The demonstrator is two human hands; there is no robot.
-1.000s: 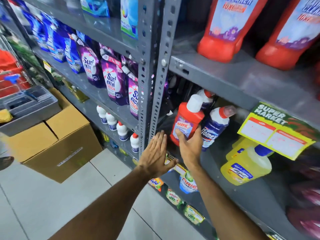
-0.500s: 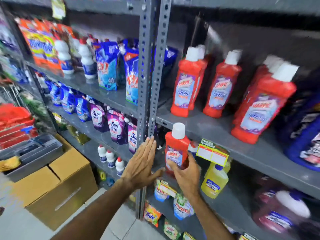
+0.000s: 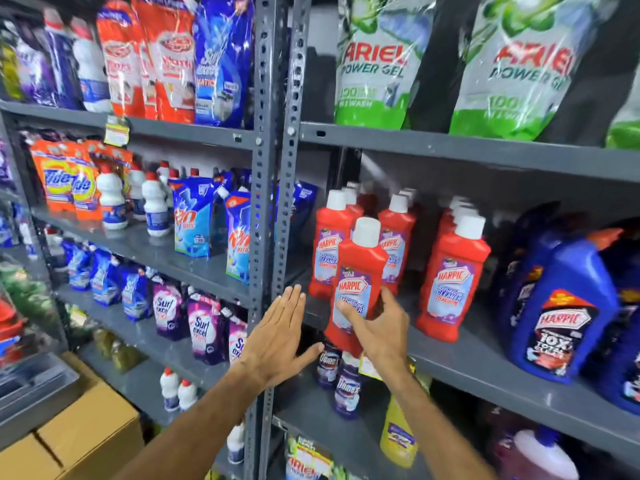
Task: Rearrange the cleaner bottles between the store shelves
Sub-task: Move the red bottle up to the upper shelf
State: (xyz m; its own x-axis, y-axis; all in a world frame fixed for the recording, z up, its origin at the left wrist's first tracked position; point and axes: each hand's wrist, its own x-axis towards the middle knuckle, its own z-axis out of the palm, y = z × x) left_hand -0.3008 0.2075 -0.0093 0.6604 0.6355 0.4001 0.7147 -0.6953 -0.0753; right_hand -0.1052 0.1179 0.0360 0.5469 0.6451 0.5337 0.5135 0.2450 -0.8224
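Note:
My right hand (image 3: pixel 377 327) grips a red Harpic cleaner bottle (image 3: pixel 358 271) with a white cap, held upright in the air just in front of the grey middle shelf (image 3: pixel 485 365). On that shelf stand more red Harpic bottles: one row (image 3: pixel 327 244) behind the held bottle and another row (image 3: pixel 450 282) to its right. My left hand (image 3: pixel 280 337) is open with flat fingers, beside the grey shelf upright (image 3: pixel 277 202), left of the held bottle. On the shelf below stand dark Domex bottles (image 3: pixel 346 389).
Big blue Harpic jugs (image 3: pixel 561 313) fill the right of the middle shelf. Ariel pouches (image 3: pixel 377 60) sit on the top shelf. The left rack holds Rin pouches (image 3: pixel 194 220), Surf excel pouches (image 3: pixel 204 327) and white bottles. A yellow bottle (image 3: pixel 398 434) and cardboard boxes (image 3: pixel 90 431) sit low.
My right hand has lifted the red Harpic bottle from the lower shelf up to the level of the middle shelf. The view has tilted upward. My left hand stays open beside the upright.

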